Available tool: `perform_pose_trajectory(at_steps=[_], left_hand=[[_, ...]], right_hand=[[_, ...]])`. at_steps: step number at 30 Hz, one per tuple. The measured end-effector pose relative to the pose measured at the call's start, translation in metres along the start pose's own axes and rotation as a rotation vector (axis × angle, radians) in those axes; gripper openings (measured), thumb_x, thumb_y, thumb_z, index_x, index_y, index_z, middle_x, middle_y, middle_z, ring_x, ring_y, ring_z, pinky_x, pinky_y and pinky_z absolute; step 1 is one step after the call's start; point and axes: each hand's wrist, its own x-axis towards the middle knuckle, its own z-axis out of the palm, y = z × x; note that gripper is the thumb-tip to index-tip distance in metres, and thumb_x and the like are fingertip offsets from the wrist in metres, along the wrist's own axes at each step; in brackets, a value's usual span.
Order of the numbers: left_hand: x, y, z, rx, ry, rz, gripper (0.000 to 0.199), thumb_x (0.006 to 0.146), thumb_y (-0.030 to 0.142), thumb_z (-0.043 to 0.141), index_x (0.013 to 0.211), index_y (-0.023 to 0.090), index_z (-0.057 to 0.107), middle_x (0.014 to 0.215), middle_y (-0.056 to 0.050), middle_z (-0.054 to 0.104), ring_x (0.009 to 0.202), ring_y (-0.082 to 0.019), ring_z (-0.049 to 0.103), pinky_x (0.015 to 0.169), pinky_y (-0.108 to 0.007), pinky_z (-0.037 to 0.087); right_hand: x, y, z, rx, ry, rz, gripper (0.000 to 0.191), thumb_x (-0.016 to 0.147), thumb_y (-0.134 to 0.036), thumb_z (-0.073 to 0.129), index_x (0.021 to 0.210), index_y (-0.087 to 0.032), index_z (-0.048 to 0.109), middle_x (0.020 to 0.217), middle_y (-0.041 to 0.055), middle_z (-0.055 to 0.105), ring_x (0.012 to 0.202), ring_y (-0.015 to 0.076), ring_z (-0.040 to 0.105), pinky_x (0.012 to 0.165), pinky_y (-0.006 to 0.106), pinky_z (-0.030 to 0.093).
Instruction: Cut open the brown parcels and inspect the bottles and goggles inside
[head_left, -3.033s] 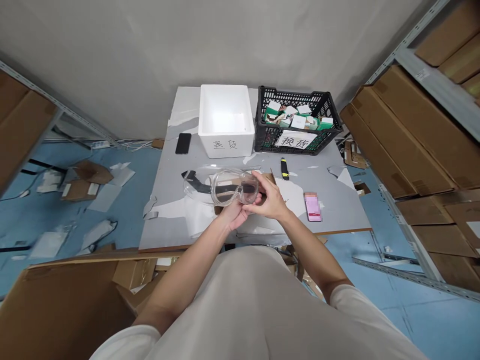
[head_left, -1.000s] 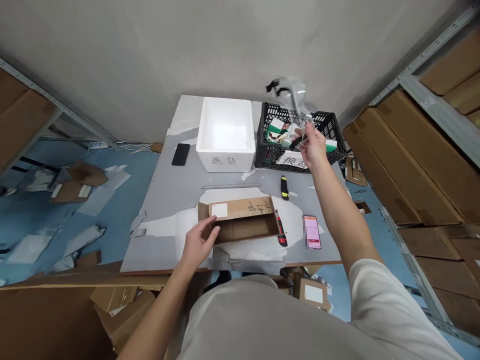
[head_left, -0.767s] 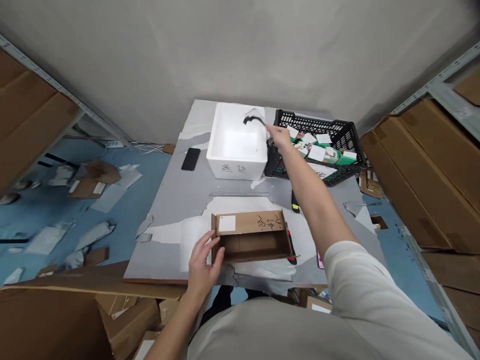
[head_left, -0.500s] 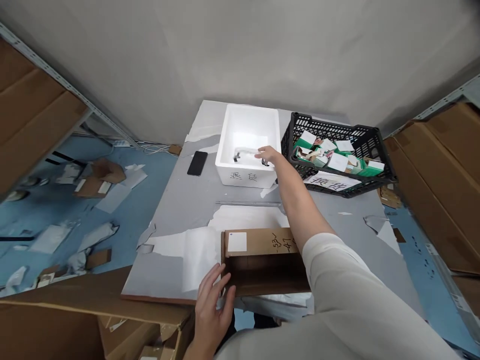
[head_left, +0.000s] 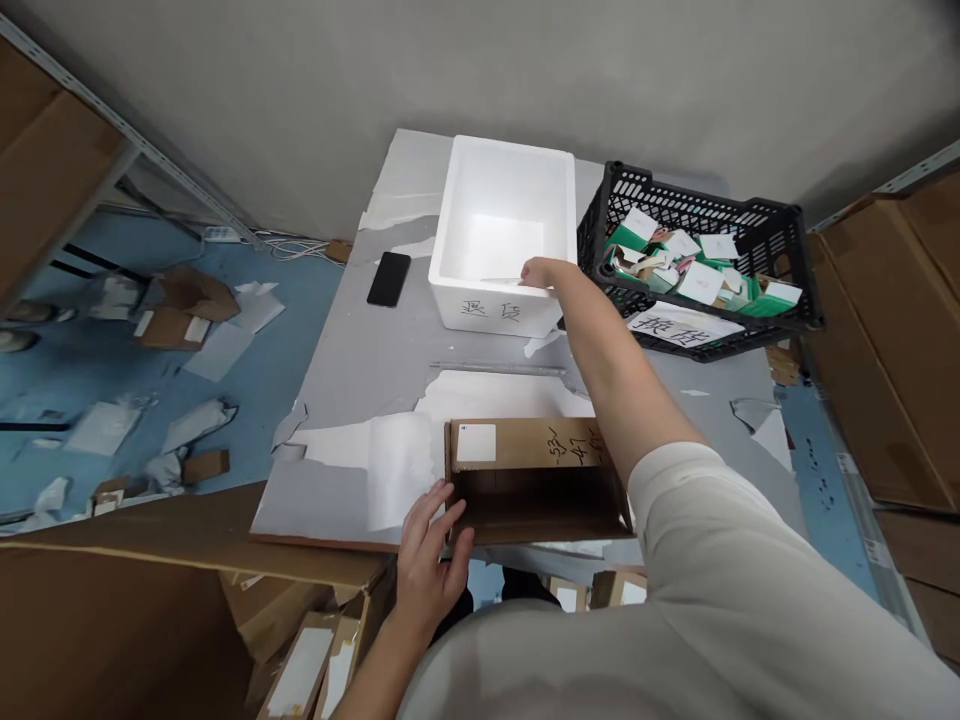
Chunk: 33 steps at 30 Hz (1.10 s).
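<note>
Since half a second ago, the right hand [head_left: 541, 272] has dipped lower into the white foam box [head_left: 487, 324], and the goggles it held there, strap showing, have sunk almost out of sight. A thin pale edge [head_left: 499, 281] just left of that hand, behind the box's front wall, may be part of them, though the wall hides the rest. That edge runs left to right; which way the lenses face cannot be made out. The right hand's fingers are hidden too, so I cannot tell whether they grasp the goggles or have released them.

The left hand [head_left: 433, 552] stays at the left end of the open cardboard box [head_left: 517, 443], its fingers parted and laid loosely over the edge rather than clenched. This box lies near the front of the desk [head_left: 345, 345], its long axis running left to right and its opening turned up and towards the person. A white label [head_left: 476, 442] and handwritten numbers mark the far panel; the right forearm covers part of the right end.

Beside the foam box stands a black crate [head_left: 780, 310] of green-and-white cartons [head_left: 701, 284].
</note>
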Motion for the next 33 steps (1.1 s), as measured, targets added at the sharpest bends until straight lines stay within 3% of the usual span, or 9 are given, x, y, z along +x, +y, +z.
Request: perform_pose_trajectory(at_steps=[5, 8, 10, 12, 14, 17, 20, 23, 33], left_hand=[[0.005, -0.001, -0.001, -0.005, -0.030, 0.011, 0.029, 0.084, 0.023, 0.060, 0.112, 0.022, 0.062, 0.126, -0.013, 0.059, 0.121, -0.029, 0.055, 0.101, -0.049, 0.045], [0.002, -0.004, -0.005, -0.054, -0.073, -0.014, 0.038, 0.084, 0.032, 0.060, 0.120, 0.022, 0.058, 0.133, -0.015, 0.054, 0.127, -0.030, 0.050, 0.103, -0.049, 0.042], [-0.004, -0.012, -0.007, -0.099, -0.089, 0.001, 0.058, 0.081, 0.042, 0.063, 0.133, 0.020, 0.048, 0.141, -0.018, 0.046, 0.133, -0.032, 0.042, 0.107, -0.051, 0.037], [-0.014, -0.027, -0.008, -0.151, -0.126, 0.014, 0.086, 0.075, 0.052, 0.067, 0.144, 0.016, 0.031, 0.149, -0.021, 0.035, 0.137, -0.035, 0.036, 0.109, -0.053, 0.033], [-0.022, -0.045, -0.003, -0.176, -0.225, -0.055, 0.101, 0.069, 0.056, 0.071, 0.147, 0.013, 0.023, 0.151, -0.024, 0.030, 0.134, -0.036, 0.040, 0.107, -0.051, 0.036], [-0.030, -0.069, 0.015, -0.109, -0.424, -0.278, 0.081, 0.069, 0.057, 0.068, 0.132, 0.012, 0.046, 0.128, -0.019, 0.057, 0.117, -0.033, 0.056, 0.095, -0.045, 0.047], [-0.030, -0.082, 0.036, -0.071, -0.589, -0.434, 0.051, 0.072, 0.059, 0.061, 0.097, 0.014, 0.065, 0.085, -0.010, 0.070, 0.088, -0.029, 0.066, 0.078, -0.038, 0.052], [-0.030, -0.087, 0.048, -0.058, -0.567, -0.464, 0.043, 0.074, 0.057, 0.057, 0.082, 0.016, 0.065, 0.075, -0.008, 0.069, 0.079, -0.026, 0.065, 0.072, -0.035, 0.051], [-0.016, -0.078, 0.033, -0.219, -0.372, -0.437, 0.061, 0.079, 0.051, 0.054, 0.128, 0.014, 0.053, 0.121, -0.015, 0.063, 0.103, -0.025, 0.062, 0.077, -0.036, 0.055]], right_hand=[[-0.054, -0.015, -0.063, -0.051, -0.065, 0.058, 0.042, 0.081, -0.029, 0.067, 0.119, -0.010, 0.062, 0.124, 0.0133, 0.062, 0.115, 0.0281, 0.057, 0.101, 0.044, 0.043], [-0.141, -0.010, -0.104, 0.029, 0.001, -0.003, 0.045, 0.081, -0.032, 0.065, 0.122, -0.014, 0.061, 0.122, 0.0118, 0.064, 0.114, 0.0302, 0.059, 0.102, 0.047, 0.042], [-0.221, 0.004, -0.111, 0.085, 0.038, -0.012, 0.043, 0.079, -0.032, 0.067, 0.119, -0.015, 0.063, 0.119, 0.0118, 0.065, 0.110, 0.0312, 0.061, 0.101, 0.050, 0.043], [-0.309, 0.018, -0.088, 0.176, 0.122, 0.036, 0.040, 0.078, -0.028, 0.066, 0.116, -0.017, 0.064, 0.117, 0.0117, 0.066, 0.103, 0.0291, 0.065, 0.097, 0.050, 0.047], [-0.388, 0.025, -0.037, 0.322, 0.208, 0.177, 0.040, 0.077, -0.023, 0.063, 0.116, -0.016, 0.062, 0.113, 0.0133, 0.068, 0.095, 0.0260, 0.068, 0.089, 0.048, 0.053], [-0.462, 0.009, 0.070, 0.559, 0.219, 0.456, 0.047, 0.070, -0.017, 0.066, 0.117, -0.015, 0.060, 0.116, 0.0168, 0.066, 0.094, 0.0256, 0.069, 0.086, 0.048, 0.055], [-0.478, -0.025, 0.159, 0.832, 0.207, 0.591, 0.057, 0.066, -0.020, 0.070, 0.121, -0.021, 0.056, 0.123, 0.0126, 0.062, 0.113, 0.0253, 0.062, 0.095, 0.045, 0.051], [-0.464, -0.052, 0.197, 0.976, 0.289, 0.613, 0.049, 0.073, -0.031, 0.065, 0.119, -0.022, 0.053, 0.122, 0.0123, 0.061, 0.118, 0.0252, 0.058, 0.097, 0.046, 0.048], [-0.469, -0.073, 0.163, 0.829, 0.385, 0.582, 0.035, 0.083, -0.053, 0.048, 0.093, -0.020, 0.051, 0.096, 0.0086, 0.066, 0.091, 0.0210, 0.063, 0.084, 0.036, 0.049]])
